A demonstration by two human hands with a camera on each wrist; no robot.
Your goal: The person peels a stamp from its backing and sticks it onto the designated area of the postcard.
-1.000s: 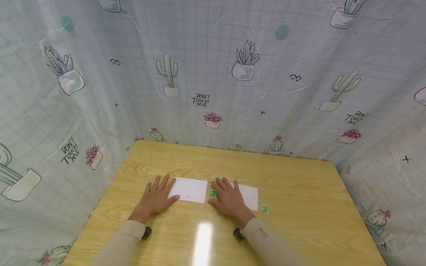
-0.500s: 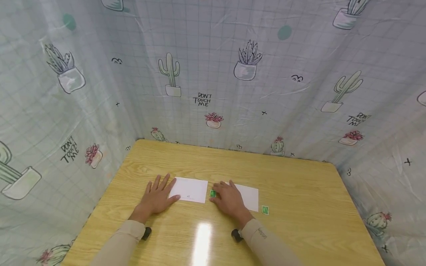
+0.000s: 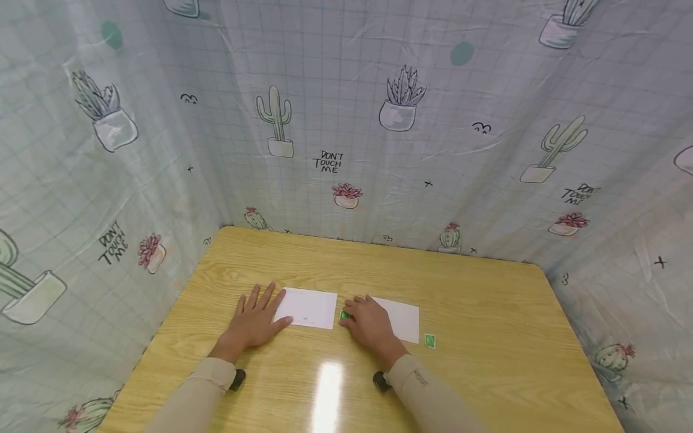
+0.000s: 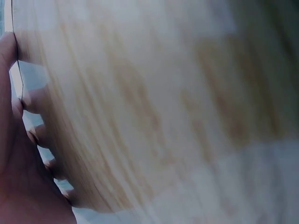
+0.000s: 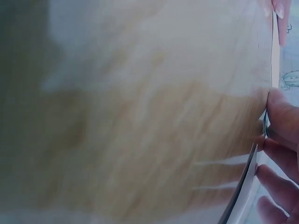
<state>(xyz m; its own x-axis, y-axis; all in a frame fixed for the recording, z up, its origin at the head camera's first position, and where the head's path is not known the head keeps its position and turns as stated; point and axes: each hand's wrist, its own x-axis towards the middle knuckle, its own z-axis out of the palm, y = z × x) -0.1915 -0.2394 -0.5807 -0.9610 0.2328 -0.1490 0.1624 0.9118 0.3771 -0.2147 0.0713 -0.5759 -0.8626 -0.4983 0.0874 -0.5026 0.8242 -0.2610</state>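
In the head view my left hand (image 3: 253, 323) lies flat with spread fingers, thumb and index finger on the left edge of a white card (image 3: 314, 307) with small print near its lower edge. My right hand (image 3: 372, 326) has its fingers curled and pinches a small green stamp (image 3: 343, 315) with a white border, just right of that card. In the right wrist view, green shows between the thumb (image 5: 282, 114) and the fingers. Another white card (image 3: 405, 321) lies partly hidden under and behind the right hand.
A second green stamp (image 3: 430, 341) lies to the right of the right-hand card. The wooden table (image 3: 487, 313) is bordered at the back and sides by a cactus-print curtain (image 3: 346, 120). Light glares off the table's front middle.
My right hand's fingers have drawn in from lying spread and now close round the stamp beside the thumb. My left hand and both cards have stayed in place.
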